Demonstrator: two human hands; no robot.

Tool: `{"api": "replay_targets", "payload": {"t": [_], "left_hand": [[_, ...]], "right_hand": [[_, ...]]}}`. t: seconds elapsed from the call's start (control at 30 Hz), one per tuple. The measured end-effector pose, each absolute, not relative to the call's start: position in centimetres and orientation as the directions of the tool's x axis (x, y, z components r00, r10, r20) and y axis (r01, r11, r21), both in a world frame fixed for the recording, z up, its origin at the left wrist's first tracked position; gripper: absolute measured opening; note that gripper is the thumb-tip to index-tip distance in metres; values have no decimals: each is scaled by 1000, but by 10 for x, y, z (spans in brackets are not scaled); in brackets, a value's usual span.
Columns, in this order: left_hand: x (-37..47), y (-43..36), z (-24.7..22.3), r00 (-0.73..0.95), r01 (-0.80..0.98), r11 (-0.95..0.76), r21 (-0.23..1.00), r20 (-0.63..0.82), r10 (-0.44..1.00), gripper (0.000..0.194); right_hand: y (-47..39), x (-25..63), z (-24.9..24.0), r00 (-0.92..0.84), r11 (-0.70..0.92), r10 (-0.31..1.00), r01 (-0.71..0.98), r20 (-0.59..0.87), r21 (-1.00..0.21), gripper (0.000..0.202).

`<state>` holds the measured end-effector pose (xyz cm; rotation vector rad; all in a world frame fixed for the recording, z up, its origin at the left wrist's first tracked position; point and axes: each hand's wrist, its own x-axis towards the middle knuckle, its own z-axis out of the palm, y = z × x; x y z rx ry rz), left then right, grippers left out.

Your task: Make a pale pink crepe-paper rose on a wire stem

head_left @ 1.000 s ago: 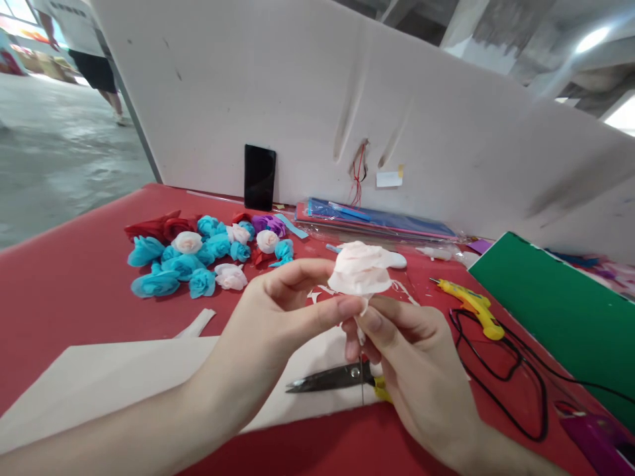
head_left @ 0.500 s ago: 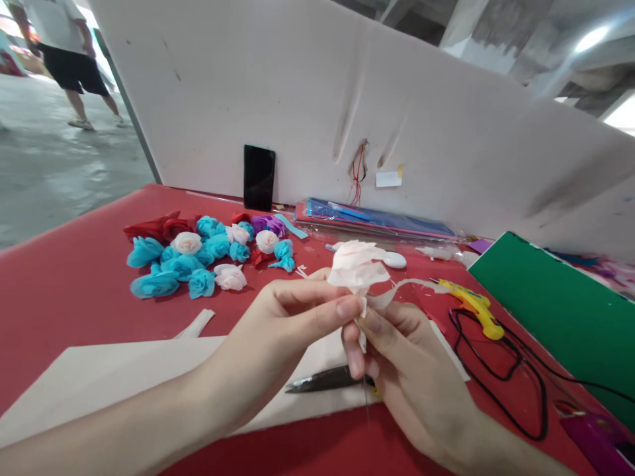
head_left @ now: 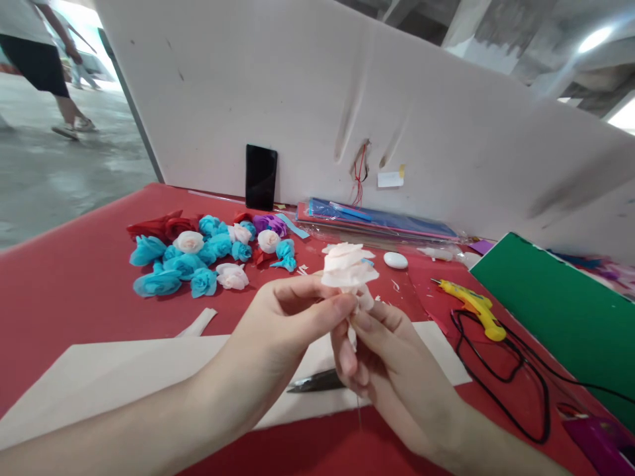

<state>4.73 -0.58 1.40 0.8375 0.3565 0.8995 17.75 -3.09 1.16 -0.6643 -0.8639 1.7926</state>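
A pale pink paper flower (head_left: pixel 348 266) stands upright between my two hands above the red table. My left hand (head_left: pixel 297 317) pinches its base between thumb and fingers, just below the petals. Close beside it, my right hand (head_left: pixel 391 357) grips the lower end of the same flower with thumb and fingertips. A thin thread or wire (head_left: pixel 360 415) hangs down from under my fingers. Beneath the hands, dark-bladed scissors (head_left: pixel 317 381) lie on a cream paper sheet (head_left: pixel 149 363), their handles hidden by my right hand.
Blue, pink, red and purple paper flowers (head_left: pixel 201 264) cluster at left. A phone (head_left: pixel 261 177) leans on the white partition. A yellow glue gun (head_left: pixel 473 307) with a black cord and a green board (head_left: pixel 560 311) are at right. A person (head_left: pixel 37 59) walks beyond the partition.
The loose pale strip that stuck out to the right is now gathered at the flower's base. Both hands have shifted slightly left. The walking person has moved left.
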Motion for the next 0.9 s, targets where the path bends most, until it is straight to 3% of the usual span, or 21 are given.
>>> {"api": "replay_targets", "payload": {"t": [0.17, 0.33, 0.6, 0.9], "left_hand": [[45, -6, 11, 522, -561, 255, 788, 98, 847, 22], [45, -8, 5, 491, -547, 192, 815, 126, 862, 19], [46, -8, 7, 530, -539, 249, 804, 94, 843, 25], [46, -8, 11, 645, -536, 396, 746, 59, 762, 29]], "right_hand": [[-35, 181, 13, -211, -13, 975, -346, 65, -938, 10], [-40, 181, 13, -118, 4, 992, -258, 36, -966, 24], [-38, 178, 17, -233, -97, 972, -402, -1, -911, 31], [-41, 179, 23, -301, -289, 944, -563, -134, -774, 17]]}}
